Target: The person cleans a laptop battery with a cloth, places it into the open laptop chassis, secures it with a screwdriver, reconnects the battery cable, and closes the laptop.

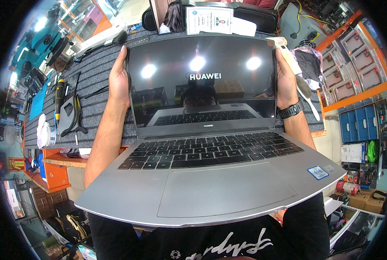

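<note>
A silver laptop (228, 186) is opened out in front of me, its base reaching over my lap at the near side. The dark screen (167, 95) is lit with a white logo and reflects ceiling lights and the keyboard. My left hand (119, 82) grips the screen's left edge, fingers hidden behind the lid. At the opposite edge my right hand (285, 78) holds the screen the same way, a black band (291, 111) on its wrist. Black keys (210, 149) and a broad touchpad (226, 188) face up.
The bench has a ribbed grey mat (93, 69). On the left lie a yellow-black screwdriver (60, 99), pliers (77, 112) and a white tub (48, 136). A white-handled brush (306, 91) lies right of my wrist. Blue drawers (359, 124) stand farther right.
</note>
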`<state>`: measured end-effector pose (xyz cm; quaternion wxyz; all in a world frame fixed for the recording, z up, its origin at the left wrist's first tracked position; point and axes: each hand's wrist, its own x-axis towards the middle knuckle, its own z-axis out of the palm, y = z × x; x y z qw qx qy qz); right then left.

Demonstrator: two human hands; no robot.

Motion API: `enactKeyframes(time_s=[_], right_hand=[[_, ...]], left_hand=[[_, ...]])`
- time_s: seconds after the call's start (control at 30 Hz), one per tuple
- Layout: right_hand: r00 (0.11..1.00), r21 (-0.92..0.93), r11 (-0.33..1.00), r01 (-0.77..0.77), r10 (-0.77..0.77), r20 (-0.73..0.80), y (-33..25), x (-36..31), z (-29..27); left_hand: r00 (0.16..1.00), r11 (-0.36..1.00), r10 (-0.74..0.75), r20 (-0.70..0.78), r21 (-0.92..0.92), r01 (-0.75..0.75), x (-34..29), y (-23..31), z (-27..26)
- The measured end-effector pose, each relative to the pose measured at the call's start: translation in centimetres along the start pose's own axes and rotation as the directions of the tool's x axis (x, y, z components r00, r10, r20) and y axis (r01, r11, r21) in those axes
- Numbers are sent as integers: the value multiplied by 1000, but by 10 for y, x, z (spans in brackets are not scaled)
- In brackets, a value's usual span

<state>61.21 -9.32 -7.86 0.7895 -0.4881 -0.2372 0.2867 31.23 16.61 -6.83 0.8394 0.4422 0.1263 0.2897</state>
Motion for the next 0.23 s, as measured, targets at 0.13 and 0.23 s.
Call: enactKeyframes(time_s=[0.13, 0.23], right_hand=[[1000, 19, 1000, -18, 17, 23, -3, -2, 3], [999, 12, 1000, -25, 24, 31, -3, -3, 4]], left_hand=[[1000, 1000, 3, -2, 11, -3, 0, 0, -3], [1000, 1000, 3, 8, -2, -3, 0, -1, -2]])
